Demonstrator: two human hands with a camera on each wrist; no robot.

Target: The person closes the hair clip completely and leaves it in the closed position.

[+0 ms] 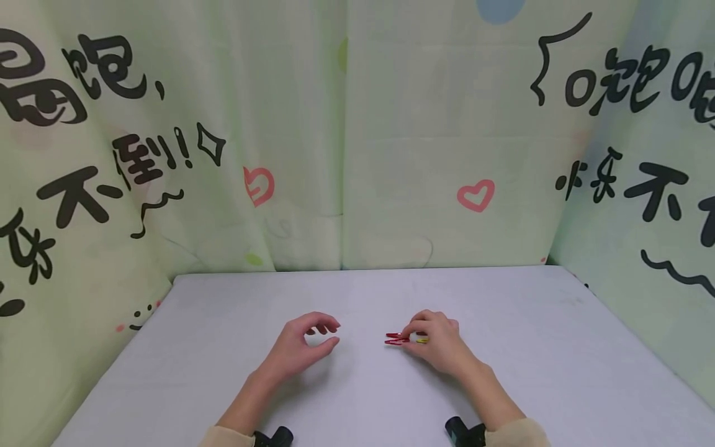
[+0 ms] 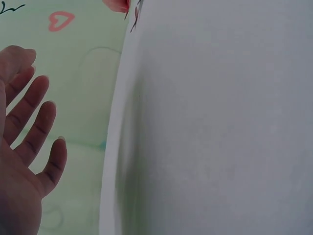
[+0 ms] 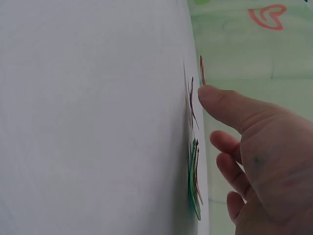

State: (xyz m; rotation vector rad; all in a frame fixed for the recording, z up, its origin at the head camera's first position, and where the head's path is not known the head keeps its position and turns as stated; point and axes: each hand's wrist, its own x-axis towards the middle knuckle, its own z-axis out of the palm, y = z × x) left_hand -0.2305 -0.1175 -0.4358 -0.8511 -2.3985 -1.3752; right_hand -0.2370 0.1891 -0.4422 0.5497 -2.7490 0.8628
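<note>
Several thin coloured clips lie in a small cluster on the grey table (image 1: pixel 530 372). My right hand (image 1: pixel 412 339) is curled over them, and its thumb and forefinger pinch a red clip (image 1: pixel 393 339). A yellow clip (image 1: pixel 422 340) shows under its fingers. In the right wrist view the thumb (image 3: pixel 220 105) holds the red clip (image 3: pixel 201 72) slightly off the surface; another red clip (image 3: pixel 191 104) and green clips (image 3: pixel 194 186) lie flat beside it. My left hand (image 1: pixel 331 332) rests on the table to the left, fingers (image 2: pixel 34 112) loosely bent, holding nothing.
A pale green cloth backdrop (image 1: pixel 346 155) printed with black characters and pink hearts (image 1: pixel 475 195) closes off the table at the back and on both sides. Black wrist-camera mounts (image 1: pixel 463 431) sit on both forearms near the front edge.
</note>
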